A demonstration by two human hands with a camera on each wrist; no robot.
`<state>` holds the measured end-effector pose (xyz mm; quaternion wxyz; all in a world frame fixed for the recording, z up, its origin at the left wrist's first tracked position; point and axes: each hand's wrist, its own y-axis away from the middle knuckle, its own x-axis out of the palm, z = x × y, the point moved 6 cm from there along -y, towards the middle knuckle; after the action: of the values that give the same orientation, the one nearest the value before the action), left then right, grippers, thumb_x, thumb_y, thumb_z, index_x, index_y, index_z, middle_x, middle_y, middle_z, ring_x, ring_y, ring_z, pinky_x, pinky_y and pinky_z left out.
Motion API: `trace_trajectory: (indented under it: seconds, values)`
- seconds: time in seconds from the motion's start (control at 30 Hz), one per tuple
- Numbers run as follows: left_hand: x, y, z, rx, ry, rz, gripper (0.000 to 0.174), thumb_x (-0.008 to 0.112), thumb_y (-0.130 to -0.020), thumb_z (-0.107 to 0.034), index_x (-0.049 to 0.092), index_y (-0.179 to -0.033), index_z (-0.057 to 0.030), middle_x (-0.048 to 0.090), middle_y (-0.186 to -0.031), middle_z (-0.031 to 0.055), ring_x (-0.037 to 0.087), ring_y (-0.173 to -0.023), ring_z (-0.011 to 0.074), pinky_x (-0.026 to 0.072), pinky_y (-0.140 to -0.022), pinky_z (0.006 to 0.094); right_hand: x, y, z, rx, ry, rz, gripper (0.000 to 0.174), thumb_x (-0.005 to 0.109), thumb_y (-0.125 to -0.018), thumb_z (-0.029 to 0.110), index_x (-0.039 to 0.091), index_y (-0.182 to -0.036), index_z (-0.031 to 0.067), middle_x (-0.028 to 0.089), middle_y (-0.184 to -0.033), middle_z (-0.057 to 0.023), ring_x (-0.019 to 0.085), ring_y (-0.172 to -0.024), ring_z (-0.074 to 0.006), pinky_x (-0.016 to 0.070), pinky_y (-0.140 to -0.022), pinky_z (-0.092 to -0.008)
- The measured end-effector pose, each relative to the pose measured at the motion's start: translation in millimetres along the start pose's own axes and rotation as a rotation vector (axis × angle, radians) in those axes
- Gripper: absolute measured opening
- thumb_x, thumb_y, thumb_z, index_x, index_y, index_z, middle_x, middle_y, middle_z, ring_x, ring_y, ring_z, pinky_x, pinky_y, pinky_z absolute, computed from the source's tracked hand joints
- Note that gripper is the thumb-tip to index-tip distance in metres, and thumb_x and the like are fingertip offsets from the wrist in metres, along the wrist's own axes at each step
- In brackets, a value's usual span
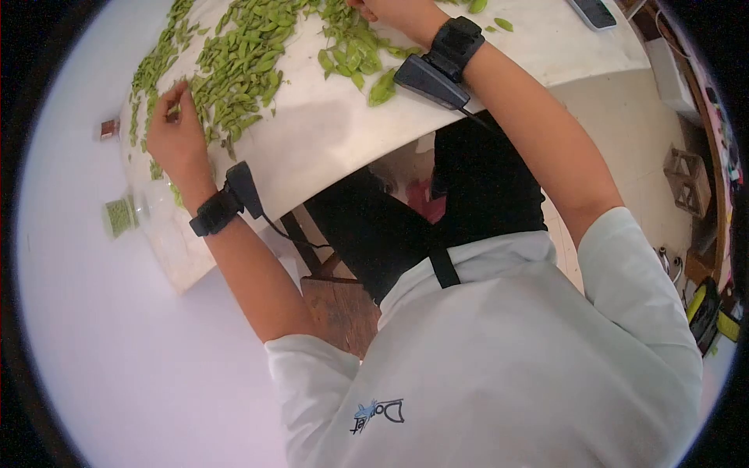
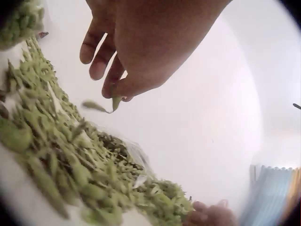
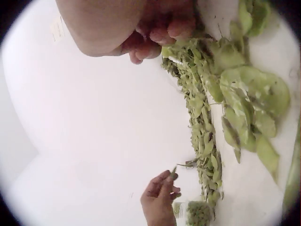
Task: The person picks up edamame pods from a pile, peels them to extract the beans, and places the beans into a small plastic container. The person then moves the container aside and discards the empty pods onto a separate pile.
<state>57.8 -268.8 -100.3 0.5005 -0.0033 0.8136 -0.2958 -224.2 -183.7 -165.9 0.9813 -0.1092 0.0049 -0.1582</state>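
Note:
My left hand (image 1: 178,140) is raised over the near left part of the table (image 1: 312,140). In the left wrist view its thumb and fingertips pinch a small green bean pod (image 2: 116,102), and a second pod (image 2: 95,106) hangs off to one side by a thin stem. A wide heap of green pods (image 1: 242,62) lies just beyond. My right hand (image 1: 406,19), partly cut off at the top of the head view, is over a pile of flat, opened-looking pods (image 3: 254,101). Its fingers are curled, and I cannot tell whether something is between them.
A clear jar of green beans (image 1: 121,217) is at the table's left side, with a small reddish-brown object (image 1: 109,129) beyond. A phone (image 1: 594,13) lies at the far right. Below the table stand a wooden stool (image 1: 339,308) and, further right, a crate (image 1: 686,183).

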Motion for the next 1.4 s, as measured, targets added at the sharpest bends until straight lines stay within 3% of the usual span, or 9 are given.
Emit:
trace_trajectory:
  seconds: [0.1, 0.17, 0.27, 0.33, 0.57, 0.67, 0.97, 1.27, 1.4]
  values:
    - [11, -3, -38, 0.057, 0.178, -0.007, 0.020, 0.068, -0.083, -0.019, 0.072, -0.101, -0.0117, 0.070, -0.091, 0.0031, 0.061, -0.075, 0.0100, 0.0487, -0.069, 0.0245, 14, 7, 9, 0.017, -0.046, 0.121, 0.022, 0.049, -0.094, 0.019, 0.057, -0.084, 0.0018, 0.050, -0.063, -0.0017, 0.041, -0.052, -0.0092, 0.0373, -0.051, -0.0273]
    - [31, -4, -60, 0.213, 0.260, -0.026, 0.021, 0.068, -0.082, -0.018, 0.071, -0.102, -0.0116, 0.070, -0.089, 0.0030, 0.062, -0.073, 0.0103, 0.0488, -0.068, 0.0245, 17, 5, 5, -0.032, -0.042, 0.129, 0.025, 0.050, -0.095, 0.023, 0.057, -0.084, 0.0021, 0.051, -0.062, -0.0016, 0.041, -0.052, -0.0090, 0.0375, -0.051, -0.0269]
    - [65, 0, -87, 0.172, 0.417, 0.166, 0.023, 0.067, -0.084, -0.017, 0.069, -0.104, -0.0070, 0.069, -0.090, 0.0049, 0.062, -0.073, 0.0113, 0.0498, -0.068, 0.0246, 14, 4, 1, 0.004, 0.013, 0.141, 0.026, 0.052, -0.095, 0.026, 0.057, -0.084, 0.0027, 0.052, -0.063, -0.0018, 0.043, -0.053, -0.0087, 0.0382, -0.051, -0.0265]
    - [74, 4, -109, 0.112, 0.634, 0.157, 0.020, 0.064, -0.087, -0.017, 0.065, -0.102, -0.0028, 0.065, -0.088, 0.0054, 0.060, -0.076, 0.0128, 0.0492, -0.070, 0.0272, 12, 3, -1, 0.017, 0.023, 0.118, 0.025, 0.053, -0.095, 0.025, 0.057, -0.085, 0.0031, 0.053, -0.064, -0.0019, 0.044, -0.053, -0.0087, 0.0390, -0.051, -0.0262]
    - [93, 1, -113, 0.246, 0.865, 0.114, 0.021, 0.064, -0.088, -0.013, 0.063, -0.104, 0.0007, 0.065, -0.096, 0.0083, 0.061, -0.086, 0.0164, 0.0507, -0.078, 0.0305, 9, 5, 4, -0.022, -0.102, 0.036, 0.022, 0.055, -0.094, 0.024, 0.058, -0.089, 0.0027, 0.057, -0.066, -0.0027, 0.051, -0.053, -0.0084, 0.0421, -0.048, -0.0241]
    - [102, 12, -109, 0.169, 0.996, 0.171, 0.022, 0.064, -0.088, -0.013, 0.062, -0.104, 0.0008, 0.065, -0.098, 0.0092, 0.062, -0.087, 0.0168, 0.0508, -0.079, 0.0308, 8, 3, 5, -0.067, -0.010, 0.028, 0.022, 0.057, -0.093, 0.024, 0.059, -0.089, 0.0022, 0.059, -0.067, -0.0032, 0.052, -0.052, -0.0077, 0.0423, -0.046, -0.0232]
    - [105, 11, -100, 0.087, 1.070, 0.192, 0.027, 0.069, -0.085, -0.021, 0.065, -0.102, -0.0010, 0.064, -0.088, 0.0046, 0.056, -0.074, 0.0132, 0.0457, -0.067, 0.0286, 14, 3, 4, -0.098, -0.069, 0.090, 0.020, 0.062, -0.090, 0.019, 0.063, -0.083, 0.0006, 0.060, -0.063, -0.0029, 0.051, -0.048, -0.0065, 0.0412, -0.044, -0.0219]
    - [97, 15, -104, 0.094, 1.097, 0.164, 0.025, 0.070, -0.084, -0.019, 0.066, -0.099, 0.0002, 0.066, -0.090, 0.0078, 0.062, -0.083, 0.0152, 0.0508, -0.073, 0.0296, 20, 6, 2, -0.042, -0.112, 0.177, 0.026, 0.057, -0.093, 0.027, 0.063, -0.084, 0.0034, 0.057, -0.062, -0.0007, 0.050, -0.048, -0.0056, 0.0409, -0.044, -0.0215]
    - [98, 16, -102, 0.117, 1.037, 0.147, 0.022, 0.069, -0.085, -0.017, 0.066, -0.100, 0.0001, 0.066, -0.089, 0.0070, 0.061, -0.079, 0.0146, 0.0500, -0.070, 0.0295, 21, 7, -1, 0.011, 0.025, 0.188, 0.028, 0.055, -0.095, 0.028, 0.060, -0.080, 0.0053, 0.054, -0.061, 0.0010, 0.048, -0.047, -0.0051, 0.0394, -0.044, -0.0209]
